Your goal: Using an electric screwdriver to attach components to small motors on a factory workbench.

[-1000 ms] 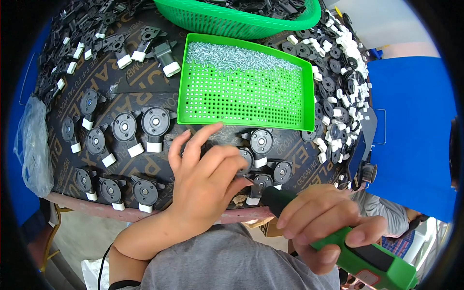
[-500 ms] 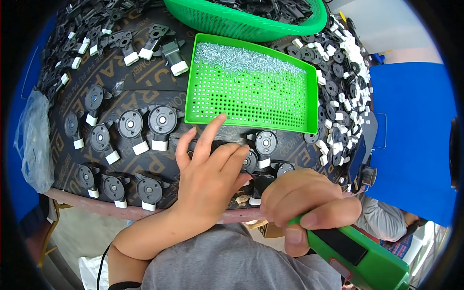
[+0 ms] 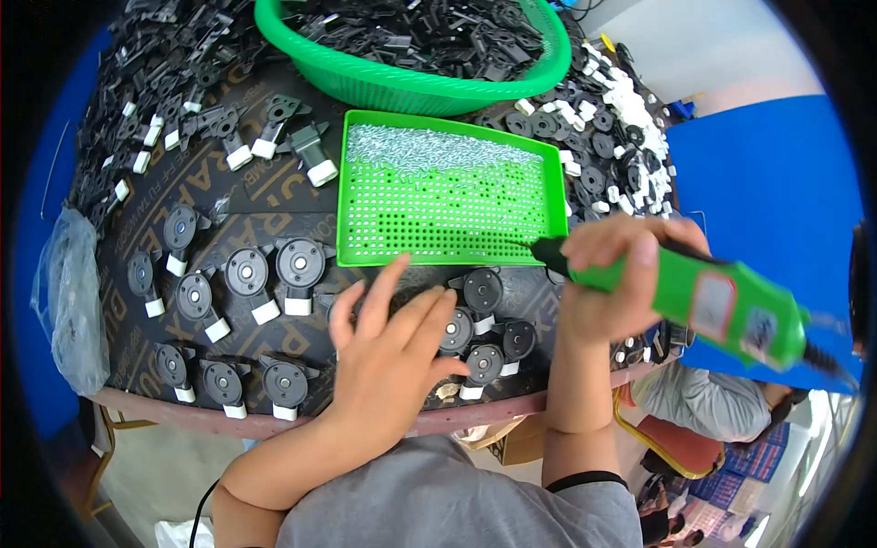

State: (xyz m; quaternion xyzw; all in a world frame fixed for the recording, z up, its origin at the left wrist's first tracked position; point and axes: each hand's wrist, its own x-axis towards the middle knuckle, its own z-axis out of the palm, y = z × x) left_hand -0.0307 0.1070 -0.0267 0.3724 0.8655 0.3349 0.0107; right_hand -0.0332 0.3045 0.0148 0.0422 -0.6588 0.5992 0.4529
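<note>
My right hand point(image 3: 607, 279) is wrapped round a green electric screwdriver point(image 3: 722, 306) with a black nose and a cord at its back end. Its thin bit points left, over the lower right part of a green perforated tray point(image 3: 557, 196) that holds a heap of small silvery screws point(image 3: 429, 151). My left hand point(image 3: 388, 370) lies with fingers spread at the tray's near edge, fingertips beside a black round wheel-like part point(image 3: 457, 331). More such parts with white ends, one of them a black disc assembly point(image 3: 484, 363), sit between my hands. Whatever lies under my left palm is hidden.
Several finished-looking black disc assemblies point(image 3: 285, 382) stand in rows at the left. A green basket point(image 3: 411, 87) of black pieces is behind the tray. Loose black discs and white pieces point(image 3: 630, 114) lie at the right. A clear plastic bag point(image 3: 73, 301) hangs at the left edge.
My right hand has lifted the screwdriver up from the near parts and brought its bit to the tray. My left hand stays about the same place, and the disc parts beside it are now uncovered.
</note>
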